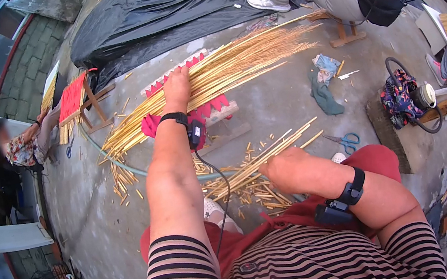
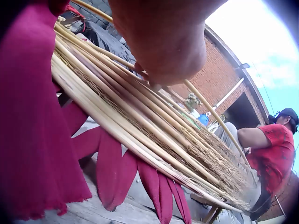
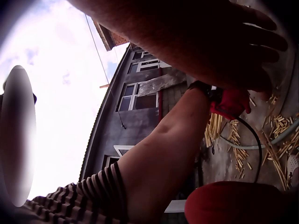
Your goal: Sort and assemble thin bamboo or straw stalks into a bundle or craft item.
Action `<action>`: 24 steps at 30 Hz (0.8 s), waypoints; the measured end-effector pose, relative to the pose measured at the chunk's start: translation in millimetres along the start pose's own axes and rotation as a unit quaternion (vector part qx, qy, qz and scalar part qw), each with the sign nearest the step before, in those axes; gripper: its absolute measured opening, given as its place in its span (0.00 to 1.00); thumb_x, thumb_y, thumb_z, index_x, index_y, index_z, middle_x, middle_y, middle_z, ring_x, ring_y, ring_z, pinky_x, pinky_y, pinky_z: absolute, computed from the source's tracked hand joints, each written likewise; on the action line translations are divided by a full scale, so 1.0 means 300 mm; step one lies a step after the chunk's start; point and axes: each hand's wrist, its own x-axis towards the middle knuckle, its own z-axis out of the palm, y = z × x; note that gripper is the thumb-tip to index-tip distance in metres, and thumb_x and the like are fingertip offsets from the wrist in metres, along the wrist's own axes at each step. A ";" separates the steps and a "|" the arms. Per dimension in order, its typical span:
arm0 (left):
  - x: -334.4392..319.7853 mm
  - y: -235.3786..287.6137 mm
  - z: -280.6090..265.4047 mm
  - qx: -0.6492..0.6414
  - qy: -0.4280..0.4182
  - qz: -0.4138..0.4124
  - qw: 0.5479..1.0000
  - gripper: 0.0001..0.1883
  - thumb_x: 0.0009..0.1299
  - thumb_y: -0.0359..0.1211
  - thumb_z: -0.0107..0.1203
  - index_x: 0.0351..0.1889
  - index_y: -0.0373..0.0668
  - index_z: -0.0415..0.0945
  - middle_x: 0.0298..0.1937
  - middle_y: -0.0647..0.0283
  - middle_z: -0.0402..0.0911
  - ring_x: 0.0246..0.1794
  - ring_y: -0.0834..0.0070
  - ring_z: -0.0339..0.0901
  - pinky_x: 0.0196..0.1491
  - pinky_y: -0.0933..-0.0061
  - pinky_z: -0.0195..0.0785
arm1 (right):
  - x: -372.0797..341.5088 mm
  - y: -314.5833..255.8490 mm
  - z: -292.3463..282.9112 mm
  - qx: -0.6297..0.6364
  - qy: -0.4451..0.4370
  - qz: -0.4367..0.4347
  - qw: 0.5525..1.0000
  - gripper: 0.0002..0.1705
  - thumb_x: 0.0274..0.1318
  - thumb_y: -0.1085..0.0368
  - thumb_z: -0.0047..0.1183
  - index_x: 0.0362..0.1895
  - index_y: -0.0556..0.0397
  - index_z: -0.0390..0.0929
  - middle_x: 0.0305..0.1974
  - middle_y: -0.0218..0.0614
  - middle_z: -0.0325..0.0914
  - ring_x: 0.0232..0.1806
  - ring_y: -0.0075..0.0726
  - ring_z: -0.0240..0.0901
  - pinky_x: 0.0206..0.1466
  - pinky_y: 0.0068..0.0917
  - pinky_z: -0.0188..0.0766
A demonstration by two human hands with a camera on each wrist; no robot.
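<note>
Left hand (image 1: 177,88) fingers curled, grasping long stalks (image 1: 216,74) laid across red cloth (image 2: 32,116). Right hand (image 1: 294,170) fingers released, spread apart, beside shorter stalks (image 1: 246,170); scissors (image 1: 347,142) near.

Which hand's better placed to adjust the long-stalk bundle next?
Left, most likely. The left hand is right at the bundle. The right hand is nearer the body, by the loose stalks, its fingers spread, so it would have to reach across.
</note>
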 end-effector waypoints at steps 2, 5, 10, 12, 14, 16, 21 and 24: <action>0.018 0.011 -0.040 -0.001 0.019 0.030 0.999 0.03 0.63 0.30 0.47 0.34 0.44 0.70 0.35 0.58 0.75 0.41 0.58 0.75 0.39 0.58 0.71 | -0.004 0.011 -0.001 0.004 0.009 -0.003 1.000 0.11 0.48 0.67 0.49 0.38 0.54 0.77 0.34 0.45 0.80 0.38 0.48 0.78 0.40 0.40 0.74; 0.036 0.111 -0.130 0.009 0.054 0.076 0.996 0.04 0.62 0.30 0.47 0.34 0.48 0.70 0.34 0.62 0.74 0.39 0.63 0.75 0.36 0.62 0.72 | 0.012 0.014 -0.009 0.003 -0.010 0.011 1.000 0.11 0.48 0.65 0.51 0.37 0.54 0.77 0.33 0.45 0.80 0.38 0.49 0.78 0.40 0.41 0.74; 0.051 0.298 -0.303 0.029 0.081 0.117 0.989 0.06 0.60 0.30 0.48 0.36 0.49 0.69 0.30 0.62 0.76 0.35 0.65 0.77 0.29 0.63 0.73 | 0.034 -0.018 -0.051 -0.022 -0.013 0.017 1.000 0.14 0.50 0.59 0.54 0.38 0.54 0.76 0.34 0.46 0.79 0.40 0.50 0.77 0.43 0.43 0.72; 0.032 0.367 -0.391 0.028 0.137 0.130 0.982 0.06 0.57 0.32 0.50 0.32 0.46 0.71 0.28 0.63 0.75 0.32 0.67 0.76 0.26 0.66 0.72 | 0.032 -0.020 -0.068 -0.042 0.024 0.004 0.999 0.15 0.51 0.58 0.54 0.39 0.54 0.75 0.37 0.48 0.79 0.42 0.51 0.76 0.44 0.43 0.72; 0.001 0.405 -0.486 0.033 0.207 0.166 0.964 0.05 0.55 0.33 0.51 0.29 0.45 0.72 0.27 0.64 0.74 0.30 0.69 0.74 0.25 0.69 0.70 | 0.039 -0.027 -0.093 -0.037 0.025 0.015 0.999 0.16 0.51 0.58 0.54 0.41 0.54 0.75 0.38 0.48 0.78 0.43 0.52 0.75 0.45 0.43 0.71; -0.034 0.411 -0.567 0.051 0.220 0.171 0.959 0.05 0.54 0.33 0.52 0.28 0.45 0.72 0.26 0.64 0.74 0.29 0.69 0.73 0.25 0.70 0.69 | 0.042 -0.013 -0.091 -0.034 0.030 0.022 0.999 0.17 0.51 0.58 0.54 0.43 0.53 0.75 0.39 0.48 0.78 0.43 0.53 0.74 0.45 0.44 0.71; -0.230 0.423 -0.667 0.012 0.138 0.136 0.981 0.05 0.54 0.33 0.53 0.27 0.44 0.73 0.27 0.63 0.75 0.32 0.68 0.76 0.24 0.67 0.70 | 0.042 -0.022 -0.072 -0.032 0.024 0.038 0.998 0.19 0.50 0.59 0.56 0.45 0.53 0.76 0.38 0.49 0.78 0.43 0.55 0.74 0.46 0.44 0.70; -0.387 0.438 -0.592 -0.053 0.045 0.070 0.995 0.04 0.55 0.32 0.52 0.28 0.45 0.73 0.28 0.60 0.75 0.32 0.64 0.78 0.27 0.63 0.72 | 0.043 -0.039 -0.085 -0.018 0.022 0.040 0.999 0.20 0.48 0.59 0.58 0.45 0.53 0.76 0.38 0.50 0.78 0.43 0.54 0.74 0.47 0.43 0.70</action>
